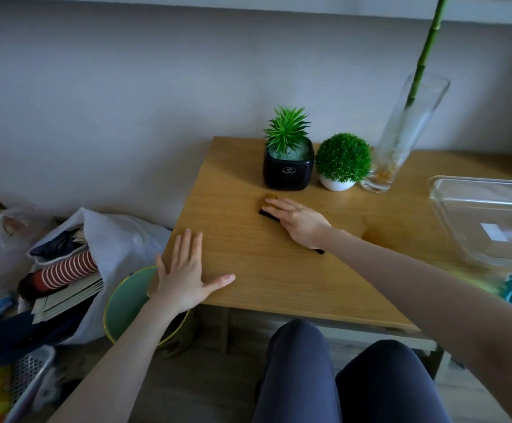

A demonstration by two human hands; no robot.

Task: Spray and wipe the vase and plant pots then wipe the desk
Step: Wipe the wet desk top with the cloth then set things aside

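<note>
Pressing our flat right hand (pixel 299 222) on a cloth (pixel 269 199) before the black pot (pixel 288 170), white pot (pixel 337 184) and stem-holding vase (pixel 401 141), our left hand (pixel 184 274) rests spread on the desk (pixel 248 245).

Both bare forearms reach forward from the bottom of the view. The left hand (pixel 186 274) lies palm down, fingers straight and slightly spread, thumb stretched out to the right. The right hand (pixel 298 220) is further forward, palm down too, fingers straight and close together (pointing up and to the left), pressing flat. Two knees in dark trousers show below.
</note>
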